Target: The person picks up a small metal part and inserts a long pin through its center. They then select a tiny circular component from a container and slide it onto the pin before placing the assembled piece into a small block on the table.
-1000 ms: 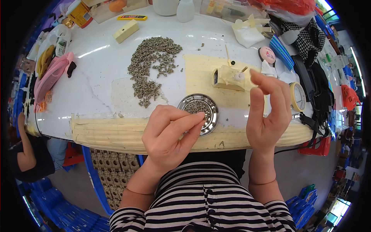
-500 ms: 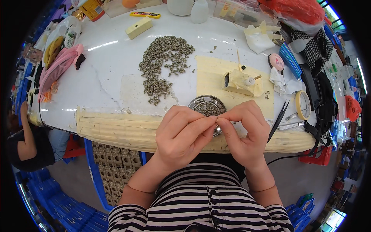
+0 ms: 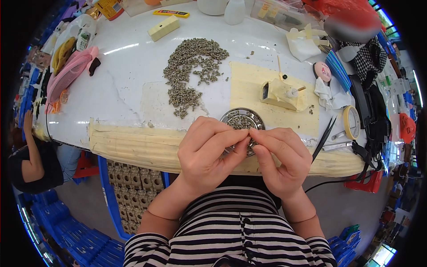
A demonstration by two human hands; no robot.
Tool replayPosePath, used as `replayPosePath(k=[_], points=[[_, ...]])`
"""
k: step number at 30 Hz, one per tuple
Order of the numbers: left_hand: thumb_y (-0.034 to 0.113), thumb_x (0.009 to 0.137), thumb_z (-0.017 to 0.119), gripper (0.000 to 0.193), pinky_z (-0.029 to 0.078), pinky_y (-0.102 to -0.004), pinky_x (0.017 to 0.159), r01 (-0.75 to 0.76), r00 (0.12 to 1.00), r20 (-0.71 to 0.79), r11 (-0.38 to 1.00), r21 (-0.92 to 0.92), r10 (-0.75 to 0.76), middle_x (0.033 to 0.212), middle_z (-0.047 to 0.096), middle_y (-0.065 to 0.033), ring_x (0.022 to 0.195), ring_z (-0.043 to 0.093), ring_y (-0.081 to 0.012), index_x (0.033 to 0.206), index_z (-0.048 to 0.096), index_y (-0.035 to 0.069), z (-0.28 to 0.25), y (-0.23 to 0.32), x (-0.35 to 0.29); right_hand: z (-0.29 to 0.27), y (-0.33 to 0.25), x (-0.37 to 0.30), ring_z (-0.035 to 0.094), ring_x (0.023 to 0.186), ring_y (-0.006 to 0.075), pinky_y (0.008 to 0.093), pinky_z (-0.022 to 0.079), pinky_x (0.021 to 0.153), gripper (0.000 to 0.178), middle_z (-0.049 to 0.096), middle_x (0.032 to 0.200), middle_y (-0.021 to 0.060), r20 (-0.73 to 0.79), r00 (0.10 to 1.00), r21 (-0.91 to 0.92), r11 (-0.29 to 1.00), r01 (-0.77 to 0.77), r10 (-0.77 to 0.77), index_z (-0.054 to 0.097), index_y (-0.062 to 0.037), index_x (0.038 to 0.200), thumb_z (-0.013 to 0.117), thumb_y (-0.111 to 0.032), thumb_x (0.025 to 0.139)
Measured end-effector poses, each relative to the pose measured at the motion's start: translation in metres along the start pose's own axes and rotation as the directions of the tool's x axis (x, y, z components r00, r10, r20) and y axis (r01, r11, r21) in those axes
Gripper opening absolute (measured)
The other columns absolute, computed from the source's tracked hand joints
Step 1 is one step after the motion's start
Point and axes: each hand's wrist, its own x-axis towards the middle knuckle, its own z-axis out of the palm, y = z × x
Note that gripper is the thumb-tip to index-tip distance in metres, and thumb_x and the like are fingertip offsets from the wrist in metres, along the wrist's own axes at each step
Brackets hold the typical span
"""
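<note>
My left hand point(image 3: 208, 149) and my right hand point(image 3: 282, 158) meet at the fingertips just above the near edge of a round metal dish point(image 3: 258, 118). Both are closed in a pinch, and whatever lies between the fingers is too small to make out. Small metal parts point(image 3: 242, 122) fill the dish, partly covered by my hands. Beyond and to the left, a large pile of the same kind of small metal parts point(image 3: 178, 75) spreads in a curve on the white table point(image 3: 120, 80).
A tape-wrapped block point(image 3: 280, 94) with a stick in a small nozzle stands right of the dish. Black tweezers point(image 3: 324, 139) and a tape roll point(image 3: 351, 122) lie farther right. Below the padded table edge point(image 3: 133, 143), a blue crate point(image 3: 109, 196) holds metal blocks. Another person point(image 3: 35, 160) sits at left.
The view has shifted slightly, moving the table things a little to the right. My right hand's fingers have straightened somewhat, and its fingertips still meet the left hand's.
</note>
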Motion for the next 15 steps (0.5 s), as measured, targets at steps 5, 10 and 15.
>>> replayPosePath(k=[5,10,15], points=[[-0.003,0.064,0.082,0.031,0.048,-0.0303,0.06,-0.089,0.996,0.024,0.996,0.013,0.089,0.082,0.065,-0.0045,0.071,0.06,-0.0213,0.094,0.074,0.003,-0.0048,0.0014,-0.0011,-0.0053,-0.0033,-0.0006,0.068,0.079,0.0187,0.0273,0.052,0.071,0.018,0.073,0.09,0.0114,0.128,0.937,0.33,0.877,-0.348,0.324,0.075,0.0006,0.104,0.071,-0.003,0.087],[-0.004,0.062,0.082,0.034,0.047,-0.0294,0.062,-0.141,0.989,0.061,0.989,0.037,0.138,0.085,0.067,-0.0036,0.073,0.06,-0.0197,0.093,0.075,0.005,-0.0056,0.0037,-0.0015,-0.0058,-0.0041,-0.0011,0.066,0.079,0.0138,0.0251,0.051,0.072,0.012,0.073,0.088,0.0086,0.225,0.85,0.476,0.708,-0.522,0.476,0.074,0.0015,0.099,0.07,-0.005,0.09],[-0.002,0.061,0.084,0.032,0.047,-0.0303,0.062,-0.148,0.988,0.064,0.985,0.087,0.142,0.083,0.066,-0.0044,0.072,0.06,-0.0205,0.091,0.074,0.003,-0.0022,0.0031,-0.0022,-0.005,-0.0008,-0.0021,0.066,0.075,0.0167,0.0259,0.051,0.068,0.012,0.071,0.086,0.0089,0.113,0.92,0.294,0.872,-0.391,0.375,0.074,0.0002,0.094,0.076,-0.001,0.082]])
